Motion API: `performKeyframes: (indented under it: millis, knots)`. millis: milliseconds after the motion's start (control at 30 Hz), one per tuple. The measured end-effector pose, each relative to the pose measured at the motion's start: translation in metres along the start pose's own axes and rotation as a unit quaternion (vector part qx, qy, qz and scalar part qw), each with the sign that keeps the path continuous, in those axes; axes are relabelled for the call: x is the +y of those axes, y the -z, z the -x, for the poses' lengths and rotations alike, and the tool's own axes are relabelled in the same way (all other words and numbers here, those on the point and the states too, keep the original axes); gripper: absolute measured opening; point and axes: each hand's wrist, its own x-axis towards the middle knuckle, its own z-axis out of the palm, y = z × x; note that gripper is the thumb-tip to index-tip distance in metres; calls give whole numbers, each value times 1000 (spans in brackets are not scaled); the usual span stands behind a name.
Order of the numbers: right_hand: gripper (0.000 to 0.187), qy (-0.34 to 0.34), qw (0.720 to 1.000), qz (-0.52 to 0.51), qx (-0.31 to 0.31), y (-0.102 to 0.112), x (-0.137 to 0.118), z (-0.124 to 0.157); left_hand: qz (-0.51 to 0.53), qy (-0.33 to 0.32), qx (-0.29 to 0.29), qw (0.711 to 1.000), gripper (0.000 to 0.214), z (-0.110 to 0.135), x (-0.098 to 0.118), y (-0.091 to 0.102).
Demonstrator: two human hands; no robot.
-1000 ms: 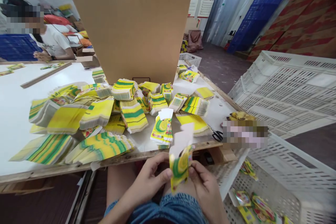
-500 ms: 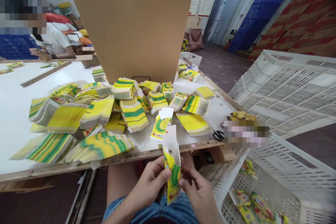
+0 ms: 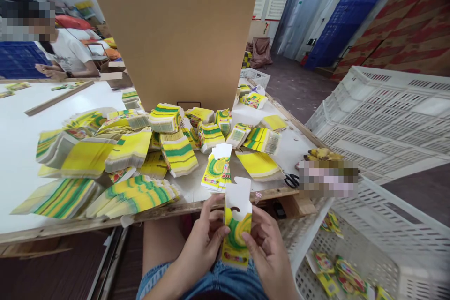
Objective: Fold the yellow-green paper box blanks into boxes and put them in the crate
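My left hand (image 3: 206,239) and right hand (image 3: 269,248) are both bare, and so are my forearms as far as the near edge of the view shows them. I wear blue denim shorts (image 3: 225,283), a washed mid-blue with paler, frayed threads along the hem. Past that hem, on the far side, my thighs are uncovered.

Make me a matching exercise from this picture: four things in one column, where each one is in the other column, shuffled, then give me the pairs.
Things
1. carton
2. scissors
3. cardboard sheet
4. blue crates

Places
A. stacked in the far background
B. held between the left hand and right hand
C. lying on the table near its right edge
D. standing upright behind the yellow stacks

Pairs: 1-B, 2-C, 3-D, 4-A
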Motion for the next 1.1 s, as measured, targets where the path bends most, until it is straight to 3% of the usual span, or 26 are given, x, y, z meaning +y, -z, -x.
performKeyframes:
  millis: [67,167,333,467,533,600,667,733,833,933,1100]
  knots:
    - [42,-11,1000,-23,-16,4,-5,-1,-23,3,-44,999,42,3,3,5]
    - [25,-33,997,5,-66,13,-15,-4,35,46,-103,993,32,5,8,7]
    - [35,8,991,84,-104,21,-23,-8,124,118,-136,976,44,4,8,3]
    - [24,2,998,43,-42,15,-20,-7,119,88,-117,982,43,6,6,2]
    - [37,-13,1000,19,-6,14,-18,-8,99,67,-98,988,56,7,6,3]
    - [36,13,999,46,-23,18,-18,-11,58,56,-100,992,64,8,5,5]
    - [28,62,991,101,-62,26,-19,-14,12,45,-104,993,52,8,3,6]
    - [33,91,982,132,-99,33,-21,-17,-21,36,-87,995,37,6,0,6]
    - [40,31,984,135,-115,34,-20,-17,-31,48,-61,996,38,4,-3,3]
    - [43,-36,986,138,-82,26,-12,-13,-40,54,-60,996,42,5,-3,0]
    - [40,-20,986,159,-48,12,0,-10,-25,43,-64,997,44,3,1,-1]
